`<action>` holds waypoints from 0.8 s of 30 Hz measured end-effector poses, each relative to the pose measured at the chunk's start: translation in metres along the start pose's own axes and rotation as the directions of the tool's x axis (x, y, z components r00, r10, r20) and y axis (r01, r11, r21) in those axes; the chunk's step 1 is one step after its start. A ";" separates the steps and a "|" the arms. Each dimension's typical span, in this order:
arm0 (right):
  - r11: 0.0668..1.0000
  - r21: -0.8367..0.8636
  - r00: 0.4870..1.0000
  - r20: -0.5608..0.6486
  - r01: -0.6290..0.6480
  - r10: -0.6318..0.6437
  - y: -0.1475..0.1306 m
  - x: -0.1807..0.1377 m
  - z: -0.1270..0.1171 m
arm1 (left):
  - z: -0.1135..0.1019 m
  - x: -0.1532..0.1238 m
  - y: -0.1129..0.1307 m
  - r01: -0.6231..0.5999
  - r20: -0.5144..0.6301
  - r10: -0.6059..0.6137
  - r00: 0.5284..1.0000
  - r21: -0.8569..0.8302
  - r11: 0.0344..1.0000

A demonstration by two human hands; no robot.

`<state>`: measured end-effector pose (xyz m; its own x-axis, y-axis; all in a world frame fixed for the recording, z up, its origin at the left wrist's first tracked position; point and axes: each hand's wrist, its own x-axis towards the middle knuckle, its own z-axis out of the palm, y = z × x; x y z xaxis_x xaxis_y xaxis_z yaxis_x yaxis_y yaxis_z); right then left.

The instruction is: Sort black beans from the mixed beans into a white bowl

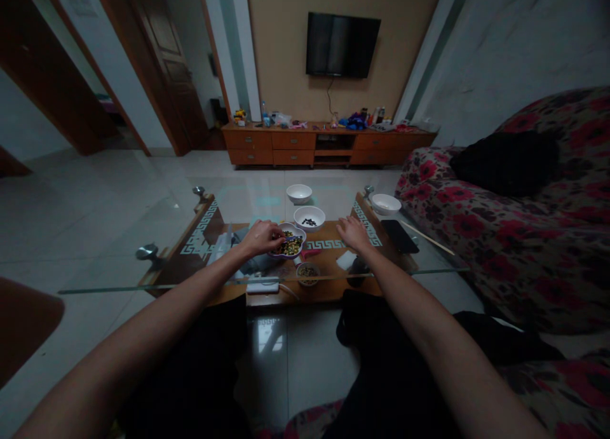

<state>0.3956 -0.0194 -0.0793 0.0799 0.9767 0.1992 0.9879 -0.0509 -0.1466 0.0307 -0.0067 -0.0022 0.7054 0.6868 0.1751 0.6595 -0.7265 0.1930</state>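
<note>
My left hand (263,238) is over a flower-shaped bowl (304,233) holding mixed yellow, green and dark beans (290,247). Its fingertips are pinched on a thin, light bluish tool (292,239), whose kind is too small to make out. Just behind that bowl stands a white bowl (322,220) with several black beans (309,222) in it. My right hand (353,234) lies on the glass tabletop to the right of the bowls, fingers spread, with nothing in it.
Farther back on the glass table (257,201) is another white bowl (299,194). At the right are a white bowl (387,204), a dark phone (399,236) and thin wooden sticks (427,237). A bean-filled bowl (307,274) and a white power strip (263,285) appear near the front. A flowered sofa (534,236) stands to the right.
</note>
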 end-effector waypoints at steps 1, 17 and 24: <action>1.000 0.000 1.000 0.000 0.001 -0.001 0.000 0.000 0.000 | 0.000 0.000 0.000 -0.004 -0.003 0.004 1.000 -0.005 1.000; 1.000 0.003 1.000 -0.004 0.008 -0.008 0.001 0.000 0.003 | 0.009 0.002 -0.013 -0.006 -0.109 -0.007 0.994 -0.120 0.993; 0.999 -0.011 1.000 0.011 -0.030 0.030 0.000 0.002 0.002 | 0.015 0.023 -0.014 0.073 -0.298 -0.184 0.937 -0.349 0.934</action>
<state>0.3956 -0.0170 -0.0805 0.1079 0.9769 0.1845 0.9865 -0.0822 -0.1417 0.0410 0.0191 -0.0155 0.4617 0.7834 0.4161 0.5766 -0.6215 0.5303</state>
